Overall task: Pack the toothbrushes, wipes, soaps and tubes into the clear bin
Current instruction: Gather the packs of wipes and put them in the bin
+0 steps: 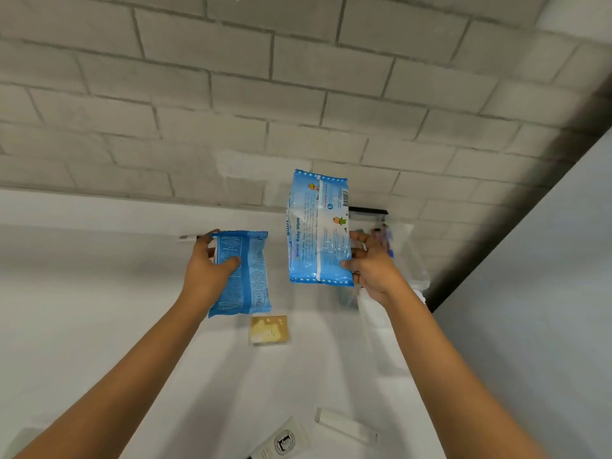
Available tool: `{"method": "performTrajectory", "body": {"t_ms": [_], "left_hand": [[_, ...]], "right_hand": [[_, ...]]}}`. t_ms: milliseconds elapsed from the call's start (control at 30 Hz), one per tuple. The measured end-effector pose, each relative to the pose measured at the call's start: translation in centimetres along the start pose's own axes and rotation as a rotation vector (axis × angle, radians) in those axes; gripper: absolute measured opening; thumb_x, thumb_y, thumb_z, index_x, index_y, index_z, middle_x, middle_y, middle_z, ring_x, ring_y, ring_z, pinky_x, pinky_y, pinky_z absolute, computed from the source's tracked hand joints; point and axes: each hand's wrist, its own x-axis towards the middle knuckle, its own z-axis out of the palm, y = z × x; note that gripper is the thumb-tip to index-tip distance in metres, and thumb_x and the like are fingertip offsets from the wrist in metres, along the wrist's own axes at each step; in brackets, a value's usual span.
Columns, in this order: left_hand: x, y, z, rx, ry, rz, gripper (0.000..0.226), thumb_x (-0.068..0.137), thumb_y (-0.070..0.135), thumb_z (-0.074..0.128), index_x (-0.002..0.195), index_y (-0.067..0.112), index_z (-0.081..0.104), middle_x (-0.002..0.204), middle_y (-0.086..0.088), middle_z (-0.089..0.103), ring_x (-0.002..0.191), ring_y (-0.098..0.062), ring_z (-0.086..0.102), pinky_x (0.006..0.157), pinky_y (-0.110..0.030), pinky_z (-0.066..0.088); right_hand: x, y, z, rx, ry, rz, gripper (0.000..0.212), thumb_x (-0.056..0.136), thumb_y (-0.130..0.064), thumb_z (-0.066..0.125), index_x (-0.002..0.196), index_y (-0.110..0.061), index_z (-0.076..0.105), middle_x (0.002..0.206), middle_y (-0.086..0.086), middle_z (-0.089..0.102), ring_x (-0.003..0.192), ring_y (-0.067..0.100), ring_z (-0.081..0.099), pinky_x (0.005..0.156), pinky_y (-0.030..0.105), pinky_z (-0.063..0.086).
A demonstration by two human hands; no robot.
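Nearest the front edge of the white worktop (99, 326) there's a white tube (346, 425) and a flat sachet with a round logo (281, 440), both untouched. A bit further in sits a yellow soap in clear wrap (269, 330), just below the left pack.

The left hand (207, 271) has its fingers wrapped over the long side of a darker blue wipes pack (243, 273), thumb pressed on top, long axis running away from the person. The right hand (372, 263) pinches the right edge of a bigger baby wipes pack (318, 226), held upright, long axis pointing at the wall.

The clear bin (402, 256) is at the worktop's far right corner, right behind that right hand, with what look like toothbrushes in it already (blurry). So I'd guess the right pack drops in first since it's practically touching the bin; the left one has to travel across.
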Motion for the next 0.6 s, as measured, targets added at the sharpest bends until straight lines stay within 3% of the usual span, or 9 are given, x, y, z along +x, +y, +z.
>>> {"method": "performTrajectory", "body": {"t_ms": [167,267,333,433,600], "left_hand": [[0.2,1.0,3.3,-0.011,-0.041,0.010,0.055,0.084,0.014,0.063,0.132,0.023,0.038,0.113,-0.002,0.048,0.092,-0.025,0.055,0.071,-0.034,0.047],[0.4,1.4,4.8,-0.014,-0.055,0.009,0.055,0.084,0.014,0.063,0.132,0.022,0.038,0.113,-0.003,0.049,0.092,-0.025,0.056,0.075,-0.037,0.050],[0.6,1.5,5.7,-0.008,-0.060,0.014,0.055,0.083,0.014,0.063,0.132,0.022,0.038,0.115,-0.004,0.050,0.093,-0.025,0.056,0.076,-0.038,0.050],[0.9,1.5,6.6,0.001,-0.063,0.020,0.055,0.084,0.014,0.063,0.132,0.021,0.038,0.120,-0.008,0.053,0.093,-0.024,0.055,0.075,-0.036,0.048],[1.2,1.2,7.5,0.010,-0.050,0.017,0.055,0.083,0.013,0.063,0.132,0.021,0.038,0.124,-0.013,0.053,0.092,-0.023,0.054,0.074,-0.033,0.046]], "right_hand": [[0.7,-1.1,-3.7,0.023,0.093,-0.026,0.052,0.080,0.021,0.049,0.122,-0.009,0.045,0.113,0.010,0.060,0.103,0.030,0.061,0.077,0.046,0.055],[1.0,-1.7,-5.5,0.036,0.150,-0.022,0.049,0.082,0.020,0.049,0.113,-0.018,0.046,0.112,0.007,0.059,0.103,0.028,0.059,0.074,0.046,0.057],[1.7,-1.9,-6.6,-0.009,0.219,-0.011,0.050,0.083,0.015,0.053,0.121,-0.017,0.045,0.117,0.011,0.060,0.106,0.028,0.060,0.068,0.038,0.058],[2.8,-2.0,-7.9,-0.212,0.347,-0.032,0.048,0.084,0.007,0.058,0.124,-0.015,0.044,0.125,0.014,0.059,0.112,0.030,0.059,0.079,0.041,0.058],[3.7,-1.3,-8.4,-0.499,0.368,-0.081,0.045,0.086,0.006,0.050,0.126,-0.012,0.042,0.122,0.015,0.058,0.091,0.017,0.053,0.051,0.018,0.043]]}}
